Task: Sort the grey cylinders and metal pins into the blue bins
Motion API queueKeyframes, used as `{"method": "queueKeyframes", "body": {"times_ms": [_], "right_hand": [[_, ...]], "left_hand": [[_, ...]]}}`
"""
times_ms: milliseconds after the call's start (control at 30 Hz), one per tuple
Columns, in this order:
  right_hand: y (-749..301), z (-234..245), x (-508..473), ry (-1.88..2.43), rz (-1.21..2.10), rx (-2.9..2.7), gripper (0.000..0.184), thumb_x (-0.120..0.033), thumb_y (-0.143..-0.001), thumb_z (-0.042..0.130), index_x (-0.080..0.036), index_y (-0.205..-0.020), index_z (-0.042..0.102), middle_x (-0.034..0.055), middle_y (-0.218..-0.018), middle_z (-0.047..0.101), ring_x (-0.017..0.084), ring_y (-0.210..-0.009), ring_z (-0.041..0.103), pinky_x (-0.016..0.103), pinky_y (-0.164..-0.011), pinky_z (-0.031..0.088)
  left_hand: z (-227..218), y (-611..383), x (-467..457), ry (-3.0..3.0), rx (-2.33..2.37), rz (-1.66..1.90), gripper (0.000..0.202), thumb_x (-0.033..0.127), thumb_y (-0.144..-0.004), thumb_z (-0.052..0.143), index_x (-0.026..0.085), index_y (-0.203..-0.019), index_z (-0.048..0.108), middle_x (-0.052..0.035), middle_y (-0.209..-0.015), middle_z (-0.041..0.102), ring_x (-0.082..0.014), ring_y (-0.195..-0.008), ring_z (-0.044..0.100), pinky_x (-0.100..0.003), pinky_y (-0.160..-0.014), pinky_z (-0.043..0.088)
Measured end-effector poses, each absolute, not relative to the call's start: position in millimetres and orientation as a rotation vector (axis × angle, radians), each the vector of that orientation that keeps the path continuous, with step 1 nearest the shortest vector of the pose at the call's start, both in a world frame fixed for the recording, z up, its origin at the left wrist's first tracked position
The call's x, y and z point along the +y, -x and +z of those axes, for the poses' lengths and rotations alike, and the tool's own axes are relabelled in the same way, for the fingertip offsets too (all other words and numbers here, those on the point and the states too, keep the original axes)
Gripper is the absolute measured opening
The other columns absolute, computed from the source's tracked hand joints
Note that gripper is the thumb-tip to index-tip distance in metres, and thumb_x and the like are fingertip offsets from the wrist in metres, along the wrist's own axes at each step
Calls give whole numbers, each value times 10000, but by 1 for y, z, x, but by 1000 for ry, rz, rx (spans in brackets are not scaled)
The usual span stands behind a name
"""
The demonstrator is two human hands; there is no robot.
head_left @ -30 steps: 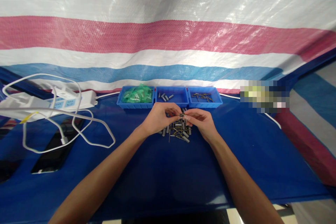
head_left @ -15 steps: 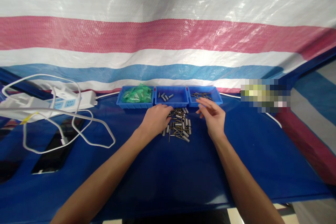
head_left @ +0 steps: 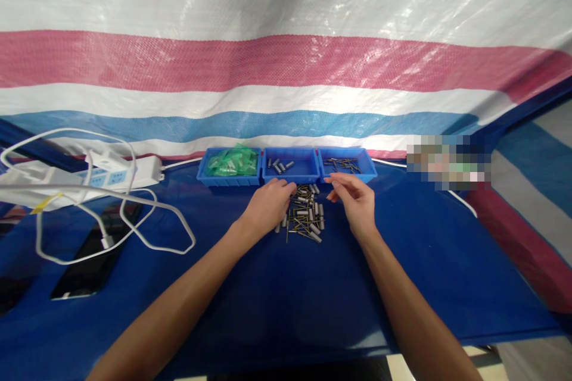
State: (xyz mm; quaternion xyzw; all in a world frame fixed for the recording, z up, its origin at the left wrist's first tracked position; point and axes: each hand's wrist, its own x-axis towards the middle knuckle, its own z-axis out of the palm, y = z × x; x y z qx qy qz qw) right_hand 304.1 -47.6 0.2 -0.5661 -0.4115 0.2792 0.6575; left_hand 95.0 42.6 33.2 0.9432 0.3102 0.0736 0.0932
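Left hand (head_left: 267, 205), right hand (head_left: 360, 205) now apart, metal pieces (head_left: 302, 212) between

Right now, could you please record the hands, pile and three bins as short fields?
Left hand: at the left edge of the pile; grip hidden
Right hand: right of the pile; grip unclear
Pile: loose cylinders and loose rods on the blue table
Left bin: green packets
Middle bin: grey cylinders
Right bin: thin rods

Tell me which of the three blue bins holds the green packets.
The leftmost bin: green packets fill it, while the middle bin holds short grey cylinders and the right bin thin rods.
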Motion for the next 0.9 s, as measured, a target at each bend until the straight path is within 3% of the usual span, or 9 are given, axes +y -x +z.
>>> {"method": "queueKeyframes", "body": {"times_ms": [233,333,567,900], "right_hand": [[-304,3,-48,1275,640,-906,216,-391,-882,755,-229,-1026,766,50,-979,803,147,-597,666,307,-571,533],[-304,3,-48,1276,645,-918,216,-384,-883,754,-227,-1031,765,49,-963,804,151,-598,663,309,-575,529],[-300,5,-49,1256,719,-943,193,-383,-874,769,-238,-1001,777,35,-886,801,158,-595,661,318,-582,533],[-295,9,-52,1206,856,-1009,237,-403,-840,815,-240,-1011,787,31,-853,795,155,-620,671,313,-611,570]], "left_hand": [[27,-96,44,-2798,860,293,293,57,-973,484,177,-1157,678,-111,-1106,668,-263,-1056,646,-387,-960,543],[35,-95,46,-2641,812,420,298,82,-993,475,182,-1184,680,-106,-1116,662,-230,-997,679,-350,-916,558],[57,-96,46,-2290,636,773,155,72,-877,678,180,-974,731,-31,-906,703,-155,-802,661,-278,-778,546],[63,-94,45,-2203,566,896,230,88,-877,713,188,-1083,731,-42,-985,731,-138,-824,668,-271,-787,566]]}}
